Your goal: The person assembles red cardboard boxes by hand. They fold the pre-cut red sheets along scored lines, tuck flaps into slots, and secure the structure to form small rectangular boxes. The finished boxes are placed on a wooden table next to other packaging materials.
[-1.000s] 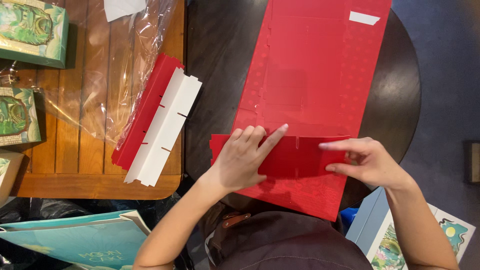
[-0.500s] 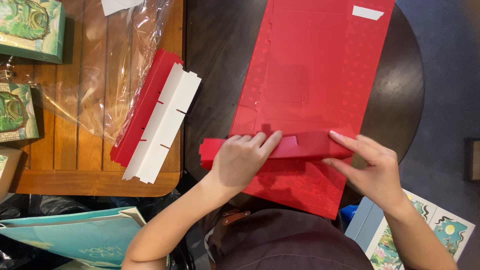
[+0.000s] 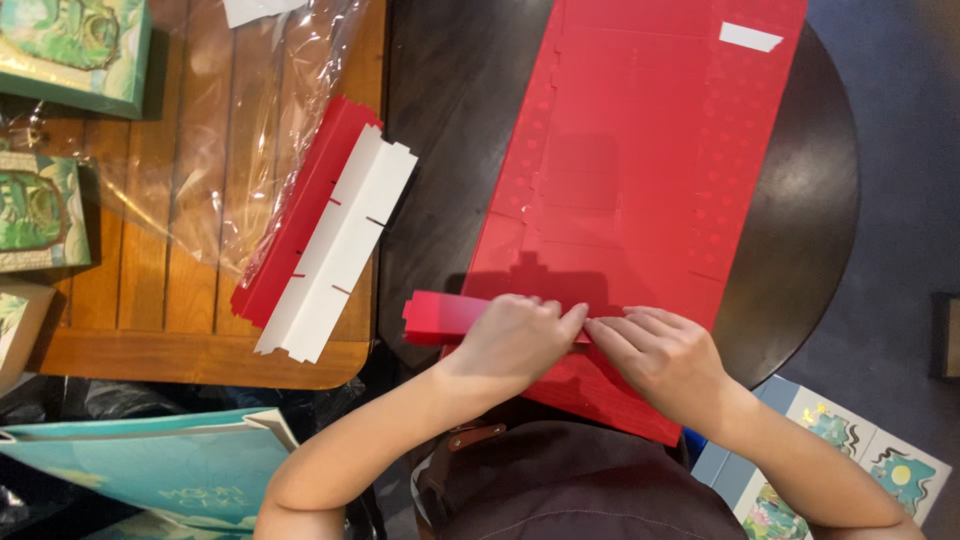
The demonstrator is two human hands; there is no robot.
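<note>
I look down on a large flat red cardboard sheet (image 3: 640, 170) lying on a round dark table (image 3: 800, 230). My left hand (image 3: 515, 340) and right hand (image 3: 660, 355) meet at the sheet's near end, fingers flat and pressing a folded red flap (image 3: 440, 315) down; neither hand grips anything. The flap sticks out to the left of my left hand. Left of the sheet, a white slotted cardboard insert (image 3: 335, 255) rests on a red strip, half on a wooden slatted table (image 3: 150, 250).
</note>
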